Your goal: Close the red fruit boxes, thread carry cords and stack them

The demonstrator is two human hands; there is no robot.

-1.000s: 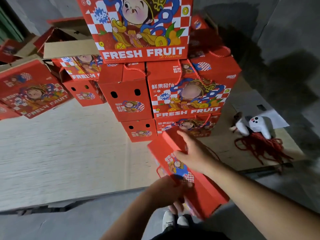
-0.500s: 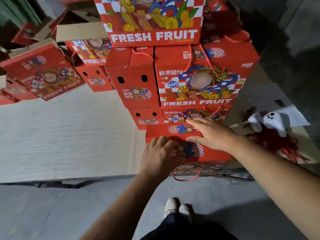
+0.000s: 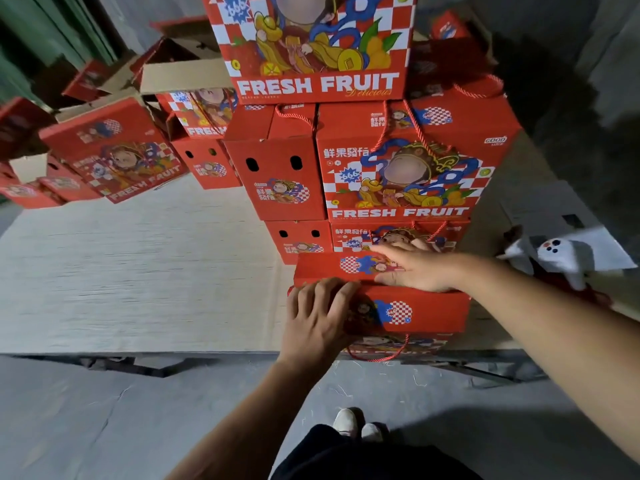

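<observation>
Standing at the near edge of a pale board platform, which ends in a straight lip just under the closest red box; beyond that lip, toward 6 o'clock, bare grey concrete floor with two pale shoes on it. Wide open board from 9 to 10 o'clock; hemmed in at 12 o'clock by the stack of closed boxes, the closest box's far side pressed up against the lowest of them. More room at 3 o'clock, bounded by a white plush toy with a heap of red cord beside it, partly hidden by the right forearm. Loose and half-open boxes leaning at 10 to 11 o'clock. Closest box lying low with long axis running 9 to 3 o'clock, lid flaps meeting in a seam along that same line, printed front face turned toward 6 o'clock. Red carry cord hanging in a loop from that front face over the platform lip. Left hand at the box's 9 o'clock end, fingers bent over the near flap and its corner, pressing down rather than clenching around it. Right hand flat on the far flap, fingers straight and pointing toward 9 o'clock, palm down, released from any grasp.
</observation>
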